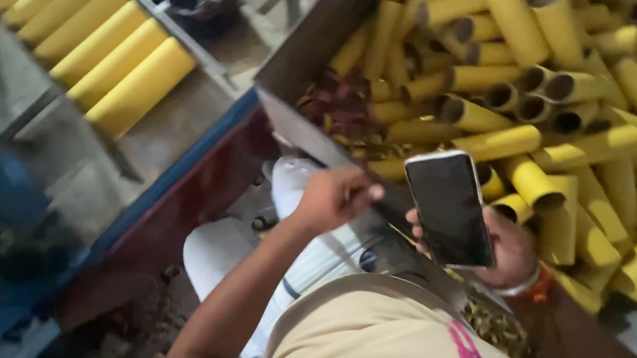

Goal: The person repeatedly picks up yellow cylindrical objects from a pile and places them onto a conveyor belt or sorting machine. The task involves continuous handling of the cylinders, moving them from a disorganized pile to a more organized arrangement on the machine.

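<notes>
We grip the phone in our right hand by its edges; slick, rigid, fragile glass. Left hand is loosely curled, empty.

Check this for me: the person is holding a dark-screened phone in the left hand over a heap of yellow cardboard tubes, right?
Not quite. The head view shows the phone in the right hand, not the left; the left hand holds nothing visible. The rest stands: dark screen, yellow cardboard tubes heaped beyond.
</notes>
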